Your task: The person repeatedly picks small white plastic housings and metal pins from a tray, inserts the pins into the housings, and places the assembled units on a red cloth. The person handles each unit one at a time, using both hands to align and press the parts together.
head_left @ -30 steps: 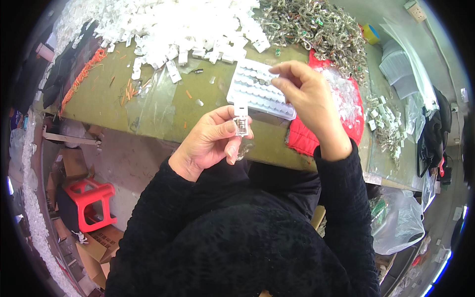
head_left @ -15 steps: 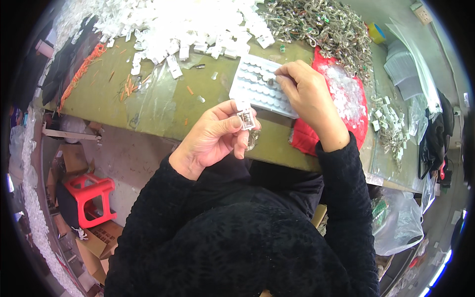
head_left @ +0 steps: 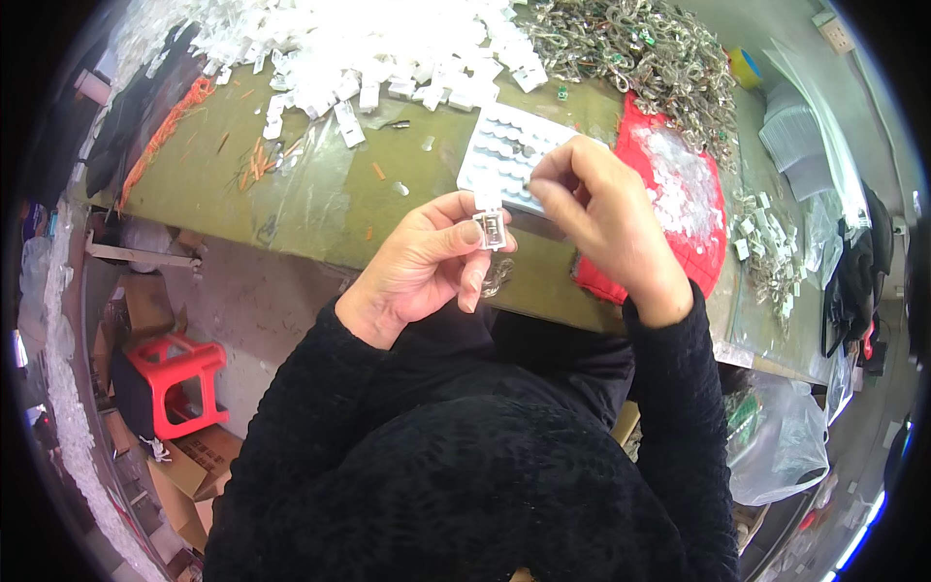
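My left hand (head_left: 427, 254) is closed on a small white plastic case (head_left: 492, 231), held upright between thumb and fingers. Its front is open, and small metal parts show inside. A coil of clear cable (head_left: 497, 277) hangs below it, beside the fingers. To the right, my right hand (head_left: 606, 213) is over the near edge of a white tray (head_left: 469, 167), with thumb and index finger pinched together. A tiny dark piece (head_left: 528, 185) seems to be at their tips, too small to name. Rows of round pale pieces fill the tray, and a few dark ones lie among them.
A large heap of white plastic cases (head_left: 388, 48) covers the far table. Behind the tray lies a pile of clear coiled cables (head_left: 640, 44). Translucent bits rest on a red cloth (head_left: 713, 254) at right. A red stool (head_left: 179, 383) stands on the floor at left.
My right hand has lifted off the tray's pieces and come nearer to me, toward the white case, fingertips pinched. The left hand holds the case in almost the same place.
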The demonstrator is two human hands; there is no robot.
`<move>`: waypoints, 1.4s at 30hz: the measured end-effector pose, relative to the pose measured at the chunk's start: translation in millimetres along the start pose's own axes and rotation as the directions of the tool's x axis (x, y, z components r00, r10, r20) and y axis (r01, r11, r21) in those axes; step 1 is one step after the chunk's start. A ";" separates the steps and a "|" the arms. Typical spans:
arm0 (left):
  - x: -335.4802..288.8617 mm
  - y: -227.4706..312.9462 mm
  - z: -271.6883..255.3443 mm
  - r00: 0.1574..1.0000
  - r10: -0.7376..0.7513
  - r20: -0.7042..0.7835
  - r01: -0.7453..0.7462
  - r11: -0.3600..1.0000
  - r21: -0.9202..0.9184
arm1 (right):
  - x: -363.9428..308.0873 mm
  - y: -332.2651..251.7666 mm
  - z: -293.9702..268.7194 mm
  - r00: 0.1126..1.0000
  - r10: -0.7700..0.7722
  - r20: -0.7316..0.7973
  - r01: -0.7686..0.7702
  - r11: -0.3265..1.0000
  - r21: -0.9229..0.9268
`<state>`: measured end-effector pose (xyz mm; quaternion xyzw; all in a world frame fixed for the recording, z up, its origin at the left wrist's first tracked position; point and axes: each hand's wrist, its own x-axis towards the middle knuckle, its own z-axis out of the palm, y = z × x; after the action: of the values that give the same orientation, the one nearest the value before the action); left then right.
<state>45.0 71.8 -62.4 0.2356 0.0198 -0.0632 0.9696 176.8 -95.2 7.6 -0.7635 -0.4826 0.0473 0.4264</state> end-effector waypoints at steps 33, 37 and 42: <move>-30.3 -20.2 21.5 0.964 -0.264 0.007 0.253 0.932 0.260 | -59.2 -39.9 -7.2 0.971 0.010 0.240 -0.071 0.967 0.243; -32.9 -26.3 25.1 0.929 -0.371 0.015 0.348 0.886 0.307 | -88.4 -49.2 1.4 0.991 -0.126 0.034 0.127 0.992 -0.012; -28.0 -37.3 30.3 0.962 -0.273 0.011 0.263 0.936 0.235 | -115.7 -50.8 11.3 0.922 -0.350 -0.166 0.313 0.925 -0.215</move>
<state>12.5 28.2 -50.5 0.3405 0.0230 -0.2018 0.9181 74.6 -169.7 -3.4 -0.7075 -0.5618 -0.1484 0.4022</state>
